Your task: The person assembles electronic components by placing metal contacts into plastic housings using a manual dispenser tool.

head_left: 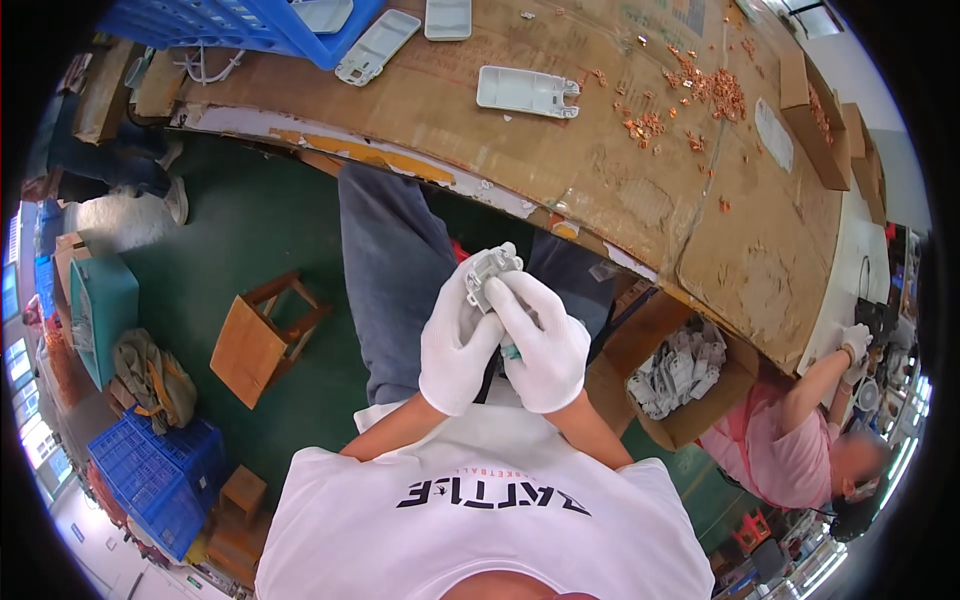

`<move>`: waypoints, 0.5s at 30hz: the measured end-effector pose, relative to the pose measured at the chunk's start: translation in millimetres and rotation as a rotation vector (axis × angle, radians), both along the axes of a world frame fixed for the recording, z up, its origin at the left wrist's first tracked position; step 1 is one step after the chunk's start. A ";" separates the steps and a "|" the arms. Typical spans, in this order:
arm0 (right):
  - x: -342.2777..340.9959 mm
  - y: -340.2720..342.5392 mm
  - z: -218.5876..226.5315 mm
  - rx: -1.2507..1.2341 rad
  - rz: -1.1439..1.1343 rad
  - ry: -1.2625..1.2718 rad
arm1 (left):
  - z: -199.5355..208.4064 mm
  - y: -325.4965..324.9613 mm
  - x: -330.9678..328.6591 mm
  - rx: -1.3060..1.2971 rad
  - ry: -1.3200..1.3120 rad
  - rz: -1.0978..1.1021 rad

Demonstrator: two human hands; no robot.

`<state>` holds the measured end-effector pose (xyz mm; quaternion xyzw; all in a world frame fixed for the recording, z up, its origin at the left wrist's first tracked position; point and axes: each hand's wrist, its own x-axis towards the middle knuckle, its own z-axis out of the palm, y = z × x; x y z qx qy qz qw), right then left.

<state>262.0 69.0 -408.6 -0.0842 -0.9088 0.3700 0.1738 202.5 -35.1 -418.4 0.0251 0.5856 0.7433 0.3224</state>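
Both my hands wear white knit gloves and meet above my lap, just off the table's near edge. Between them is a small grey-white plastic housing (490, 274), its far end poking out past the fingers. My left hand (452, 345) wraps round its left side. The thumb and fingers of my right hand (545, 345) press on it from the right; they hide much of the part. On the table beyond lies a white plastic tray-shaped shell (527, 92) with clips at one end. Two similar pale shells (378, 47) lie farther left.
Small copper pieces (715, 92) are scattered over the cardboard-covered table (590, 190). A blue crate (270, 32) stands at the far left. Right of my legs, a carton (690, 375) holds many white plastic parts. A wooden stool (262, 340) stands left; a pink-clad person (775, 440) sits right.
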 end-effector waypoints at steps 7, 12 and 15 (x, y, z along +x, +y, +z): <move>-8.3 -16.1 10.7 -0.100 -0.004 0.057 | 18.6 -7.2 -8.6 0.000 0.290 0.024; -15.6 -24.4 -0.1 -0.156 -0.057 0.118 | 14.0 -7.0 -4.4 -0.023 0.319 0.045; -23.7 -24.3 -1.9 0.027 0.057 0.120 | 3.1 -4.0 4.1 -0.067 0.458 0.212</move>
